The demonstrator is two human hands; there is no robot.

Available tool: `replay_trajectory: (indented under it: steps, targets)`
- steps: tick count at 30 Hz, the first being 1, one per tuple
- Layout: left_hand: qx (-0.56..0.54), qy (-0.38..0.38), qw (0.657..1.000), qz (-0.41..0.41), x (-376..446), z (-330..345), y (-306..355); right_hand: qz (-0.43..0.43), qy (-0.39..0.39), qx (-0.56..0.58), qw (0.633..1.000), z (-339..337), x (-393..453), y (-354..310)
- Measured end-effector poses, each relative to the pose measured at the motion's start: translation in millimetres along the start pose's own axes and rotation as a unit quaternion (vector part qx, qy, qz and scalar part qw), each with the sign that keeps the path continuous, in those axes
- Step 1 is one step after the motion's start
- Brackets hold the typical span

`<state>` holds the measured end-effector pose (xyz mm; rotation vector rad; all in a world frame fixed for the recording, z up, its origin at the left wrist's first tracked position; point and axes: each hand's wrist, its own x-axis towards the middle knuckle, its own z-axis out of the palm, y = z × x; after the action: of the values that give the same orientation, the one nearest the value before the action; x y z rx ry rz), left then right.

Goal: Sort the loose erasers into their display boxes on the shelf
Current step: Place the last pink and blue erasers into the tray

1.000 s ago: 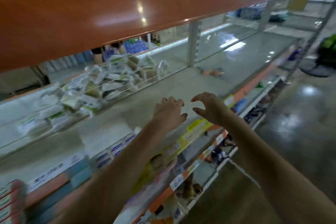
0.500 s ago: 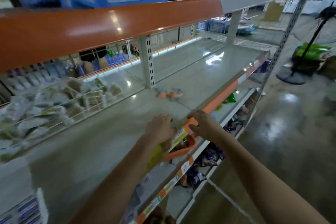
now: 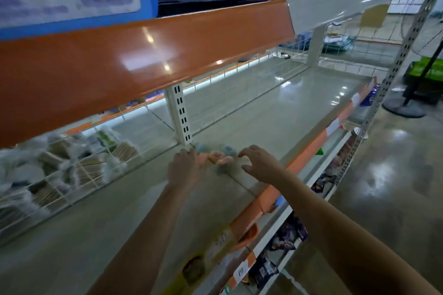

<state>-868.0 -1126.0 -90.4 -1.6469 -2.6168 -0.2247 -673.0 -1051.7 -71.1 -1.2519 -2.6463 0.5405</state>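
Erasers: we see a blurred pink and blue pile of erasers (image 3: pixel 217 157) at frame centre, on the grey shelf (image 3: pixel 275 112).
Left hand (image 3: pixel 183 167): fingers curled at the pile's left edge; grip unclear to us.
Right hand (image 3: pixel 260 163): fingers spread, just right of the pile.

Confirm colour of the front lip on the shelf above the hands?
Orange front lip, turning white further right; head view.

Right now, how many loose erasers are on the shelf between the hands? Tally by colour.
Pink-orange erasers: 3
Blue erasers: 3
Total: 6. This is approximate, since motion blur smears their edges and some may overlap.
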Motion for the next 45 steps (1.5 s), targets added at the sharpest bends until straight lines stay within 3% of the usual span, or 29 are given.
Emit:
replay_trajectory:
  steps: [4, 9, 14, 24, 33, 40, 45]
  targets:
    - [0.011, -0.016, 1.0, -0.006, 19.0, 11.1, -3.1, 0.003, 0.007, 0.002, 1.0, -2.9, 32.8, 9.5]
    - [-0.02, -0.002, 0.999, -0.035, 22.8, 18.9, -1.0, -0.015, -0.056, -0.014, 0.998, 3.0, 63.2, 10.2]
    - [-0.042, -0.004, 0.997, -0.064, 17.3, 18.0, 3.0, -0.052, -0.024, -0.007, 0.998, 8.0, 79.4, 13.1]
    - [-0.137, 0.038, 0.978, -0.155, -15.6, 15.1, 25.7, -0.113, -0.072, 0.02, 0.991, 1.8, 90.7, 21.2]
    - [-0.171, 0.112, 0.961, -0.185, -60.2, 11.5, 52.7, -0.188, -0.083, -0.008, 0.979, -2.1, 76.6, 49.1]
    - [-0.213, 0.143, 0.943, -0.212, -97.0, 1.4, 75.3, -0.292, -0.06, 0.077, 0.952, -15.7, 39.8, 60.3]
    - [-0.232, 0.169, 0.937, -0.2, -124.7, -5.1, 89.1, -0.296, -0.087, 0.155, 0.938, -21.9, 11.8, 66.7]
